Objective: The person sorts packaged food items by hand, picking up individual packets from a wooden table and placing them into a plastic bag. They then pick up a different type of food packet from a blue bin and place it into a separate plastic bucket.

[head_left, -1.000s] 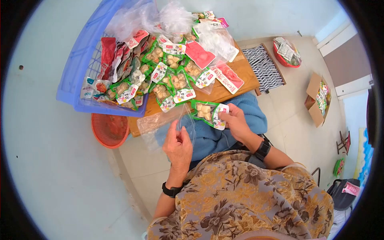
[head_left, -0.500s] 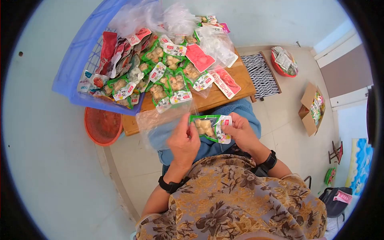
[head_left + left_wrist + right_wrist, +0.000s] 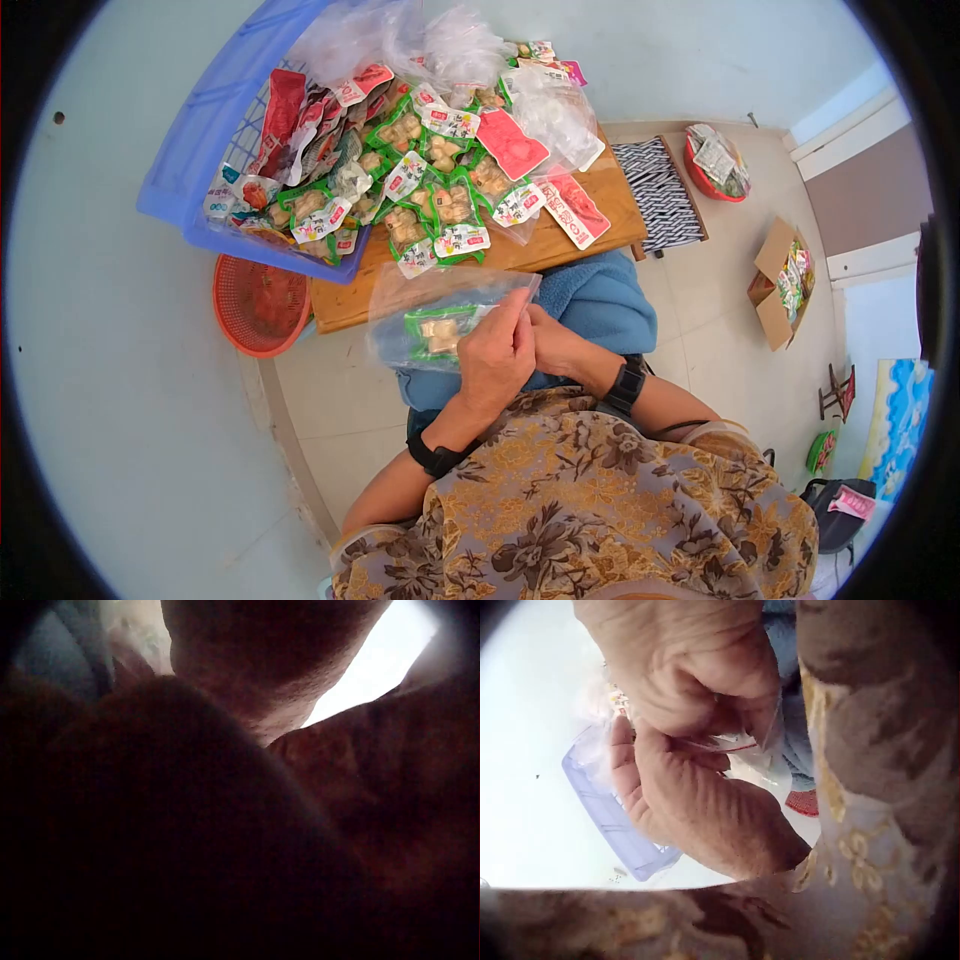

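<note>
Both hands meet over the lap, touching, at the mouth of a clear plastic bag. Left grip: thumb and finger pinch the bag's edge. Right grip: partly hidden behind the left in the head view; the right wrist view shows curled fingers holding the bag's mouth, where a red strip runs between the two. Left wrist view too dark to add detail. A green-edged snack packet with pale pieces lies inside the bag, just ahead and left of the left grip. Blue towel-like cloth under and ahead of both grips. Beyond them, a wooden tabletop bears a heap of similar packets; blue plastic basket ahead-left, orange-red basket lower, well left of the grips. Cardboard box on the floor, well right.
</note>
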`<state>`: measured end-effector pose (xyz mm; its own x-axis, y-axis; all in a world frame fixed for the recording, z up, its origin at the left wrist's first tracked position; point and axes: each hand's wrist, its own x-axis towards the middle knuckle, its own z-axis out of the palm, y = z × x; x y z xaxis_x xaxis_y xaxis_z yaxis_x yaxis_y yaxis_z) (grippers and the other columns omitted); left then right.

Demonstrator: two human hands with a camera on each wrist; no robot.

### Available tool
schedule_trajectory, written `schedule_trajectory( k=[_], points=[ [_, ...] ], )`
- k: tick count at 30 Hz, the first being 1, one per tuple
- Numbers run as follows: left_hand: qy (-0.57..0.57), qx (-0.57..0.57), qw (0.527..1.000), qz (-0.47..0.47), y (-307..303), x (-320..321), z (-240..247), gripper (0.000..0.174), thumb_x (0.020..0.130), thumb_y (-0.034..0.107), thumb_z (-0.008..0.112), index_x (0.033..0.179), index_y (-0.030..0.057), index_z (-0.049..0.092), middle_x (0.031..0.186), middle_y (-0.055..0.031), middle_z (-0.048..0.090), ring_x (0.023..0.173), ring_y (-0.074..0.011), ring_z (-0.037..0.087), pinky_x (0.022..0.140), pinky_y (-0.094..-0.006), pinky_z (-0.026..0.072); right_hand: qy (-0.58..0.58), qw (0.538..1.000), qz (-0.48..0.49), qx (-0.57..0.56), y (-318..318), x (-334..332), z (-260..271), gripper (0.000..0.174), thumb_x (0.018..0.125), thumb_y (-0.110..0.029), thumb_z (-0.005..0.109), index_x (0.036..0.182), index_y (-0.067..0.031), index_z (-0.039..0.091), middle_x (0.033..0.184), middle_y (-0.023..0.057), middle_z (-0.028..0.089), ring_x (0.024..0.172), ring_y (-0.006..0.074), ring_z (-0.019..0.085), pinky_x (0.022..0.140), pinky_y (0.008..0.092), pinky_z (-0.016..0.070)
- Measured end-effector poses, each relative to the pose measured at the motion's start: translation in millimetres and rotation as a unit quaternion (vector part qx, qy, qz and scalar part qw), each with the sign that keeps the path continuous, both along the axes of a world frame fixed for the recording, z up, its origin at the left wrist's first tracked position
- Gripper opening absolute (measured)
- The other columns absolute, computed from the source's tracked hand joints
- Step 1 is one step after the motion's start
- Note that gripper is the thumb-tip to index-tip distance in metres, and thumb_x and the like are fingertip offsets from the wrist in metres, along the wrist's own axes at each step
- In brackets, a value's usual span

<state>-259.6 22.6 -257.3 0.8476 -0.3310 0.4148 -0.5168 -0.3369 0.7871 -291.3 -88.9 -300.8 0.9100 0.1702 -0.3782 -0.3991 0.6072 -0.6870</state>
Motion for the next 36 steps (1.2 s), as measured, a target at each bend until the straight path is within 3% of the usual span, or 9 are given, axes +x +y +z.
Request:
schedule_trajectory(
  k=[2, 5, 21, 24, 26, 29, 31, 34, 36],
  points=[
    [-0.004, 0.010, 1.000, -0.023, -1, -1, 0, 0.031, 0.084, 0.001, 0.064, 0.115, 0.0032, 0.064, 0.085, -0.0157, 0.068, 0.071, -0.0312, 0.067, 0.062, -0.0390, 0.0542, 0.012, 1.000, 0.000, 0.027, 4, 5, -39, 0.016, 0.097, -0.010, 0.058, 0.112, -0.0080, 0.058, 0.104, 0.0030, 0.062, 0.093, 0.0104, 0.060, 0.073, 0.0263, 0.0510],
    [0.024, 0.005, 0.999, -0.020, 0, 0, -2, 0.031, 0.084, 0.001, 0.064, 0.115, 0.0037, 0.064, 0.084, -0.0161, 0.067, 0.072, -0.0317, 0.067, 0.062, -0.0391, 0.0542, -0.036, 0.997, 0.041, 0.055, 12, 13, -74, 0.011, 0.095, -0.013, 0.061, 0.106, -0.0087, 0.060, 0.101, 0.0018, 0.062, 0.089, 0.0101, 0.059, 0.074, 0.0269, 0.0510],
    [0.053, 0.023, 0.996, -0.065, 6, 1, -7, 0.030, 0.083, 0.001, 0.063, 0.113, 0.0034, 0.065, 0.089, -0.0172, 0.069, 0.076, -0.0342, 0.067, 0.064, -0.0399, 0.0535, 0.033, 0.996, 0.037, 0.080, 17, 16, -57, 0.008, 0.094, -0.012, 0.063, 0.100, -0.0072, 0.062, 0.095, 0.0013, 0.063, 0.084, 0.0112, 0.059, 0.072, 0.0275, 0.0508],
    [0.075, 0.011, 0.995, -0.068, 7, 1, -6, 0.030, 0.084, 0.001, 0.063, 0.114, 0.0028, 0.065, 0.092, -0.0177, 0.069, 0.075, -0.0330, 0.068, 0.064, -0.0383, 0.0540, 0.035, 0.996, 0.043, 0.067, 13, 15, -45, 0.008, 0.093, -0.010, 0.063, 0.101, -0.0068, 0.062, 0.096, 0.0014, 0.063, 0.084, 0.0112, 0.058, 0.072, 0.0276, 0.0506],
    [0.070, -0.010, 0.996, -0.056, 7, 2, -6, 0.028, 0.086, 0.000, 0.064, 0.114, 0.0028, 0.066, 0.063, -0.0078, 0.055, 0.051, -0.0146, 0.052, 0.051, -0.0284, 0.0443, 0.036, 0.997, 0.047, 0.058, 10, 15, -34, 0.008, 0.093, -0.009, 0.063, 0.101, -0.0065, 0.062, 0.096, 0.0014, 0.063, 0.084, 0.0112, 0.058, 0.072, 0.0277, 0.0505],
    [0.075, -0.025, 0.996, -0.047, 9, 2, -7, 0.029, 0.086, 0.000, 0.064, 0.115, 0.0029, 0.066, 0.061, -0.0058, 0.053, 0.051, -0.0121, 0.050, 0.051, -0.0276, 0.0433, 0.036, 0.997, 0.050, 0.048, 8, 14, -13, 0.009, 0.093, -0.008, 0.063, 0.101, -0.0062, 0.062, 0.097, 0.0015, 0.063, 0.084, 0.0113, 0.058, 0.072, 0.0279, 0.0504],
    [0.074, -0.028, 0.996, -0.039, 9, 2, -4, 0.029, 0.086, -0.001, 0.064, 0.115, 0.0029, 0.067, 0.061, -0.0047, 0.053, 0.051, -0.0104, 0.049, 0.050, -0.0272, 0.0429, -0.029, 0.986, 0.061, -0.155, 5, 16, 8, 0.006, 0.091, -0.009, 0.065, 0.095, -0.0050, 0.064, 0.091, 0.0022, 0.065, 0.083, 0.0110, 0.059, 0.070, 0.0277, 0.0507],
    [0.081, -0.039, 0.996, -0.021, 11, 3, -6, 0.030, 0.086, -0.002, 0.064, 0.115, 0.0030, 0.067, 0.061, -0.0028, 0.052, 0.051, -0.0078, 0.048, 0.049, -0.0263, 0.0422, -0.093, 0.951, 0.149, -0.254, -21, 17, -8, 0.015, 0.090, -0.008, 0.063, 0.102, -0.0006, 0.067, 0.094, 0.0070, 0.068, 0.086, 0.0137, 0.066, 0.073, 0.0287, 0.0546],
    [0.091, -0.050, 0.994, -0.015, 12, 4, -6, 0.030, 0.085, -0.002, 0.064, 0.114, 0.0032, 0.067, 0.060, -0.0020, 0.052, 0.051, -0.0069, 0.047, 0.049, -0.0258, 0.0417, -0.049, 0.962, 0.164, -0.214, -48, 13, 16, 0.015, 0.090, -0.009, 0.063, 0.102, 0.0004, 0.067, 0.093, 0.0089, 0.069, 0.082, 0.0157, 0.068, 0.071, 0.0286, 0.0559]
  ],
)
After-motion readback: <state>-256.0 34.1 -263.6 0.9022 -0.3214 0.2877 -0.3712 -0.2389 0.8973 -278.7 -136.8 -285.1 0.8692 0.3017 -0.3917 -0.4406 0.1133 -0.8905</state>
